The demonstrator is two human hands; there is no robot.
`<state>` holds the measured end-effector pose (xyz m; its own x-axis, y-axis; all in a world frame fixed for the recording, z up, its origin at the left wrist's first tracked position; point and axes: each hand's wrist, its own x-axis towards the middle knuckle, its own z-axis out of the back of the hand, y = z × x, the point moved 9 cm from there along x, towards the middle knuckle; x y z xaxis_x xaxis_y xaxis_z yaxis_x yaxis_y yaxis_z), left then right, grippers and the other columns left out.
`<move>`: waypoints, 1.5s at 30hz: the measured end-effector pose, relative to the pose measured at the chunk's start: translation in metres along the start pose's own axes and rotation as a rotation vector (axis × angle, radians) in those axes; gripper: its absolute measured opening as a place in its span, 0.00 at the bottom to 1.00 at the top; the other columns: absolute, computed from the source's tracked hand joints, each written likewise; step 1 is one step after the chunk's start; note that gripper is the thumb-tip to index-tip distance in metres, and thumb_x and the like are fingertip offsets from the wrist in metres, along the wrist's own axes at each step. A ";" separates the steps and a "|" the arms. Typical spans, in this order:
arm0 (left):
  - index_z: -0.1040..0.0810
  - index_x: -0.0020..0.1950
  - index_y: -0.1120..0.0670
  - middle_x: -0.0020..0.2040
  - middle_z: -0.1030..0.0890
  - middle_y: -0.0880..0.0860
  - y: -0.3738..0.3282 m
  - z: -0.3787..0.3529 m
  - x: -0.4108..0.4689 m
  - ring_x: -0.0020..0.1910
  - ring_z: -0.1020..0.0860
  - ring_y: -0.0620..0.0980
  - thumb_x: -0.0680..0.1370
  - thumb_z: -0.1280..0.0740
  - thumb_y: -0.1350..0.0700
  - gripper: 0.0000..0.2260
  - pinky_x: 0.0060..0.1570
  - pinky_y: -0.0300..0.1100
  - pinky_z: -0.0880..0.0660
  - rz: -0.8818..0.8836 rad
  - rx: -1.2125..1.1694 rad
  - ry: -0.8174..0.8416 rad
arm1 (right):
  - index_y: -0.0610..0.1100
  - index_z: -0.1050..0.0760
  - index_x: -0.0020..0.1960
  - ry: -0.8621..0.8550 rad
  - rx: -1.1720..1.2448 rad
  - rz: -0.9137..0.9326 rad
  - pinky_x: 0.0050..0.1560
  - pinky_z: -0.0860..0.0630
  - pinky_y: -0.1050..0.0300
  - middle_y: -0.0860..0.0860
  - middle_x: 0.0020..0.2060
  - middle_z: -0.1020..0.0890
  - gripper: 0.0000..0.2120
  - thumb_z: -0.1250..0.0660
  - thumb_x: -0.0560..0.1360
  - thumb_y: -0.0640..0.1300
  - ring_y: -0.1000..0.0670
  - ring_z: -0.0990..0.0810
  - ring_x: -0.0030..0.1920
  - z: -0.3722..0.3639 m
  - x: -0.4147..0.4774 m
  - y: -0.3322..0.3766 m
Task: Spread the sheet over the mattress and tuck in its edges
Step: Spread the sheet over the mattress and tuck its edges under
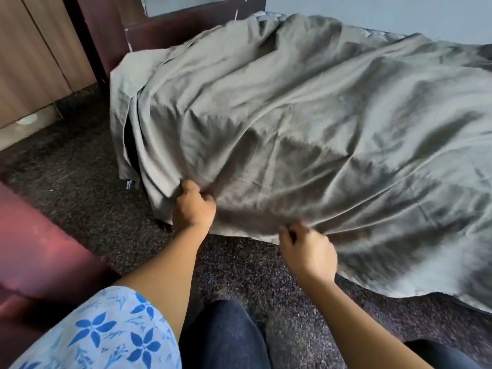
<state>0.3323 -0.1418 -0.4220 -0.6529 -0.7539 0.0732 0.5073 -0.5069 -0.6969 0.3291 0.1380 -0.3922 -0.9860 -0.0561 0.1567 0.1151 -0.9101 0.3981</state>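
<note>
A grey-green sheet lies rumpled over the whole mattress and hangs down its near side almost to the floor. A patterned strip of the mattress shows at the far edge. My left hand grips a fold of the sheet near the bed's near left corner. My right hand pinches the sheet's hanging lower edge a little to the right of it. The bed frame below is hidden by the cloth.
Dark speckled floor runs along the bed. A maroon piece of furniture stands at the near left. Wooden cupboard doors and a dark red headboard are at the back left. My knees are at the bottom.
</note>
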 end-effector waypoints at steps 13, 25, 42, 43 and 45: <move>0.29 0.54 0.66 0.58 0.29 0.65 -0.026 0.004 -0.018 0.52 0.26 0.63 0.72 0.34 0.66 0.13 0.52 0.46 0.30 -0.052 -0.363 -0.043 | 0.43 0.23 0.44 -0.539 -0.560 0.765 0.36 0.30 0.52 0.45 0.40 0.22 0.12 0.28 0.68 0.50 0.41 0.23 0.39 0.098 0.051 0.185; 0.32 0.60 0.66 0.59 0.28 0.66 -0.006 -0.011 -0.013 0.54 0.26 0.60 0.73 0.36 0.64 0.17 0.51 0.44 0.28 0.307 -0.594 0.003 | 0.39 0.24 0.43 -0.603 -0.408 0.665 0.34 0.31 0.52 0.40 0.37 0.23 0.11 0.45 0.69 0.39 0.40 0.24 0.35 0.096 0.063 0.204; 0.29 0.62 0.62 0.60 0.23 0.60 -0.003 -0.039 -0.021 0.46 0.27 0.52 0.78 0.41 0.64 0.13 0.41 0.41 0.30 0.906 -1.161 -0.018 | 0.41 0.25 0.40 -0.709 -0.302 0.668 0.34 0.37 0.52 0.44 0.34 0.24 0.05 0.38 0.66 0.36 0.42 0.28 0.33 0.092 0.068 0.196; 0.29 0.63 0.61 0.58 0.23 0.59 -0.001 -0.043 -0.022 0.44 0.26 0.53 0.78 0.41 0.63 0.14 0.36 0.38 0.28 0.935 -1.204 -0.002 | 0.41 0.25 0.40 -0.711 -0.297 0.674 0.34 0.37 0.52 0.44 0.34 0.24 0.05 0.38 0.66 0.36 0.42 0.28 0.33 0.092 0.068 0.194; 0.29 0.65 0.60 0.51 0.22 0.56 0.003 -0.044 -0.023 0.37 0.25 0.54 0.77 0.41 0.60 0.17 0.20 0.33 0.31 1.001 -1.271 -0.016 | 0.41 0.24 0.41 -0.721 -0.279 0.703 0.34 0.37 0.52 0.44 0.34 0.24 0.06 0.39 0.67 0.36 0.42 0.28 0.33 0.094 0.069 0.194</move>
<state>0.3243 -0.1073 -0.4568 -0.3543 -0.5602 -0.7488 -0.0702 0.8144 -0.5760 0.2949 -0.0034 -0.2194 -0.3918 -0.4351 0.8107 0.5125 -0.8350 -0.2004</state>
